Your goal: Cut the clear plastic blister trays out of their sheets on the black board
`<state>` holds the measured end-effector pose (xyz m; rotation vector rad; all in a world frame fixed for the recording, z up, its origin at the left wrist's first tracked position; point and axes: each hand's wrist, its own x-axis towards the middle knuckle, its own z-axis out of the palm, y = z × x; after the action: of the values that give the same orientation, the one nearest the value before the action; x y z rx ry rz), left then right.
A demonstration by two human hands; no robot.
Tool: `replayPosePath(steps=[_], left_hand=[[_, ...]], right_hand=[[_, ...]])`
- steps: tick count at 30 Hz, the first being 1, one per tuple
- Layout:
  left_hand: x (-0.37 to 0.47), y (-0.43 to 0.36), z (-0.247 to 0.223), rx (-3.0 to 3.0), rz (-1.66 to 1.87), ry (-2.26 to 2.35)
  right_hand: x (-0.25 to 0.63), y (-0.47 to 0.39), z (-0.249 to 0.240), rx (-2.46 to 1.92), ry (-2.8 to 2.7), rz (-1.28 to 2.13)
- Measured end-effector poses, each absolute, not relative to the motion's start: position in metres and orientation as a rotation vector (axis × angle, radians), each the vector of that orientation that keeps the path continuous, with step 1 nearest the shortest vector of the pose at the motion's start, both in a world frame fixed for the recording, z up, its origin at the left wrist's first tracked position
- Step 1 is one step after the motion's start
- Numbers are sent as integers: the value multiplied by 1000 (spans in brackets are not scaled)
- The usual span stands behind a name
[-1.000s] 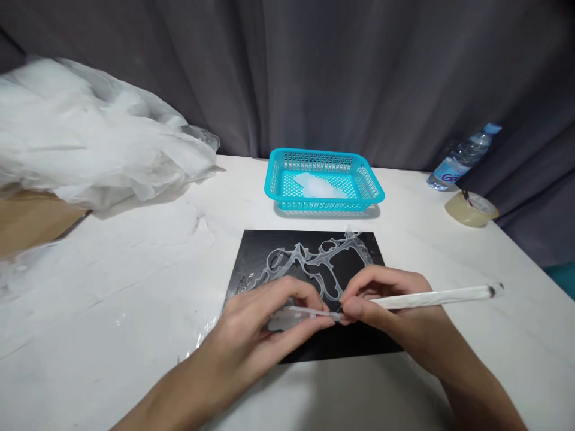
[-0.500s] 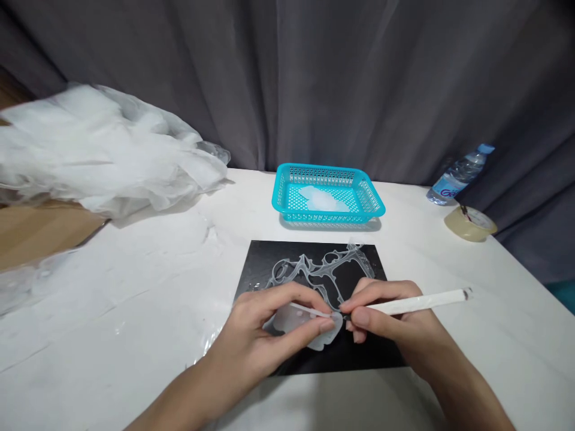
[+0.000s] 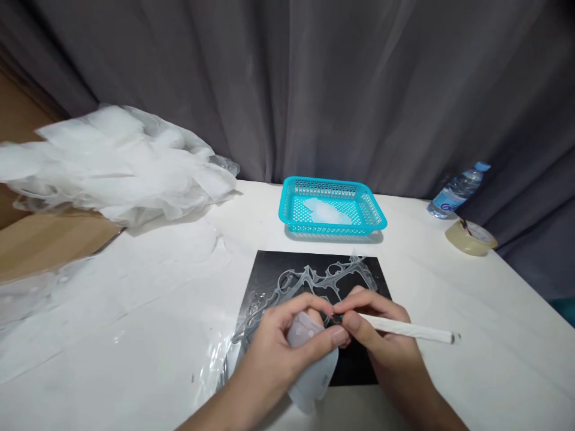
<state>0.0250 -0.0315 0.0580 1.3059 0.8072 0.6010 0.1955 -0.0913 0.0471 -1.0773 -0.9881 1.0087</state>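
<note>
My left hand (image 3: 291, 347) pinches a translucent white plastic piece (image 3: 314, 374), which hangs down below the thumb and fingers. A white-wrapped pen-like tool (image 3: 408, 329) is gripped in my right hand (image 3: 381, 332); its dark tip meets the left fingertips. The contact between tip and piece is hidden by the fingers. Under both hands lies a black mat (image 3: 269, 263), with a clear cut-out plastic frame (image 3: 309, 278) spread over its upper part.
A blue basket (image 3: 332, 230) holding white translucent pieces stands behind the mat. A heap of white film (image 3: 135, 161) and cardboard (image 3: 58, 239) lie at left. At right are a water bottle (image 3: 458, 191) and a tape roll (image 3: 471, 238).
The plastic piece has turned and now hangs lower. My hands have drawn closer together, and the tool's back end has swung downward. The camera view has shifted slightly.
</note>
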Motion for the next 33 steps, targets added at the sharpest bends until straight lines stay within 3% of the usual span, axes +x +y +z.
replayPosePath(steps=[10,18,23,29,33], left_hand=[[27,-27,63,784,599,742],[27,-22,65,728,623,731],[24,-17,61,767,676,780],[19,-14,61,958,453,652],[23,-23,59,1043,434,576]], right_hand=[[183,-98,43,-1099,-1153,918],[176,-112,27,-1339,-1340,579],[187,-99,27,-1191,-1397,790],[200,-83,40,-955,-695,1169],[190,-83,34,-868,-583,1313]])
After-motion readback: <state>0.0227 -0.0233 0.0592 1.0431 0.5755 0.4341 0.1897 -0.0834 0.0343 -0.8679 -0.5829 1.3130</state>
